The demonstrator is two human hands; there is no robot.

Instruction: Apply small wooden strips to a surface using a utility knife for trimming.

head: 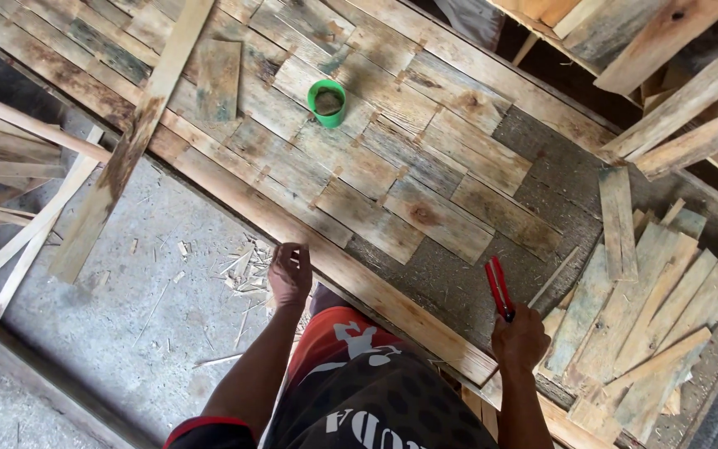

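the right hand [518, 337] is closed round the red-handled pliers [499, 287], a light, rigid tool best gripped low on its handles, poised over the bare patch of the surface [450, 283]. the left hand [290, 274] is loosely curled and empty by the surface's front edge plank [359, 274]; farther off a green cup [327, 103] stands on the fitted wood pieces [400, 166].

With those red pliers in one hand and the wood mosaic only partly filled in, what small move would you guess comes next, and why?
Probably the right hand, holding the red pliers, reaches for a slat from the loose pile beside it. The bare grey patch of the panel lies just ahead of that hand, next to the laid wood pieces. The left hand seems loosely closed, apparently empty, near the panel's edge board.
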